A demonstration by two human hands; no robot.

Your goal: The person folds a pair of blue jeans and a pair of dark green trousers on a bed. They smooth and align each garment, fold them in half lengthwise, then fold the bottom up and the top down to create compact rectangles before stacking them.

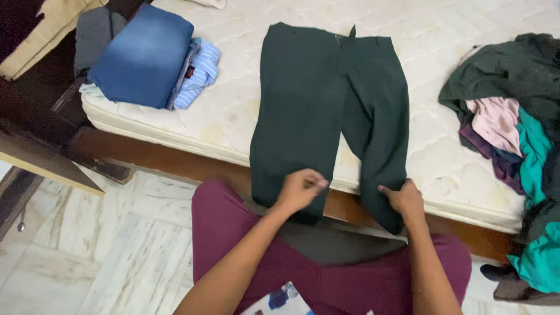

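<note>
Left hand (300,189) pinching one dark green pants (326,111) leg, right hand (403,198) gripping the other, one folded pile (146,58) at ten o'clock, bed (233,116).

Soft, even indoor light, no glare. My hands slightly motion-blurred. Dark trousers (326,111) lose detail; top-left corner in shadow.

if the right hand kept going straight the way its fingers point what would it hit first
The right hand grips one trouser leg's hem, fingers pointing left. Going straight on, it would probably cross the small gap and meet the other leg of the dark green trousers, beside the left hand; depth is unclear.
</note>
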